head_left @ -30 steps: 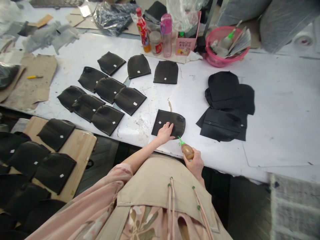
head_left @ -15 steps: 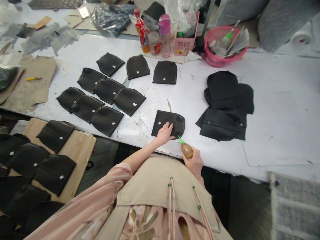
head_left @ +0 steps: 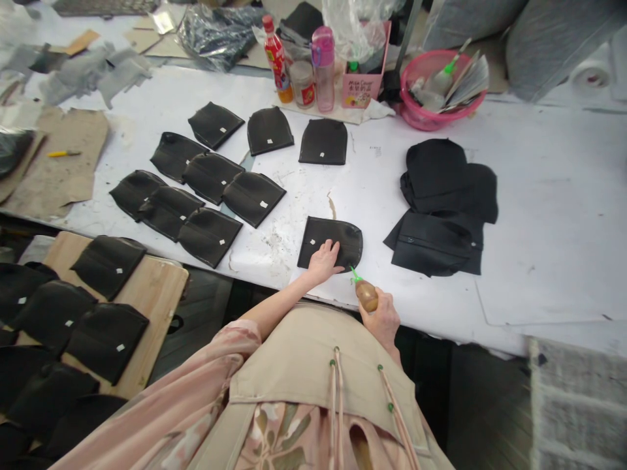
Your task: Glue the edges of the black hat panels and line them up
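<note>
A black leather-like piece (head_left: 337,230) with a rounded right end and a small white mark lies flat near the table's front edge. My left hand (head_left: 324,262) rests on it with the fingers spread. My right hand (head_left: 383,321) is wrapped round a squeeze bottle (head_left: 366,296) of brownish liquid. The bottle's green nozzle points up and left, its tip at the lower right edge of the piece. Whether any liquid is coming out is too small to tell.
Several similar black pieces (head_left: 213,177) lie at the left, more on a wooden board (head_left: 164,294) below. Right of my hands is a stack of black pieces (head_left: 435,176). Bottles (head_left: 323,72), a pink box (head_left: 360,88) and a pink basket (head_left: 424,117) stand at the back.
Almost nothing differs. The nozzle tip and bottle have shifted very slightly along the lower right edge of the piece; my left hand stays on it.
</note>
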Available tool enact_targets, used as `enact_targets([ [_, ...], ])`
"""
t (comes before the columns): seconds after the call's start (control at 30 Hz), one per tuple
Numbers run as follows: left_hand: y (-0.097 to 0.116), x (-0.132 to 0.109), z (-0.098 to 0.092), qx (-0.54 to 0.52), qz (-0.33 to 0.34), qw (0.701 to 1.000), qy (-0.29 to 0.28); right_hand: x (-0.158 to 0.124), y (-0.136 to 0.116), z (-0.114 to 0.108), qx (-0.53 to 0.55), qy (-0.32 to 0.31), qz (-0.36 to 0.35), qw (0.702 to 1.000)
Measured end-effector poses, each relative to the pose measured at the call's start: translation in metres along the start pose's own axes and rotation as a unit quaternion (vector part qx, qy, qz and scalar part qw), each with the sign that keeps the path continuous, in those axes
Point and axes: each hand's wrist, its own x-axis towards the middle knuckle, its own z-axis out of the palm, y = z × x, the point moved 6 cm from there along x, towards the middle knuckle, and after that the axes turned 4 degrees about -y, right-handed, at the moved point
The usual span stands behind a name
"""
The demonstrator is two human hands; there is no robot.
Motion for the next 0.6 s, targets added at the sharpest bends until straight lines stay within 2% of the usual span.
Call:
enact_targets([
  [0.4, -0.0005, 0.0011, 0.0027, -0.010, 0.003, 1.000, 0.009, 0.0012, 0.0039, 0.0008, 0.058, -0.010, 0.037, 0.998],
  [0.6, -0.0022, 0.0017, -0.0039, -0.029, 0.004, 1.000, -0.008, -0.0014, 0.0024, -0.0006, 0.078, -0.010, 0.045, 0.996],
])
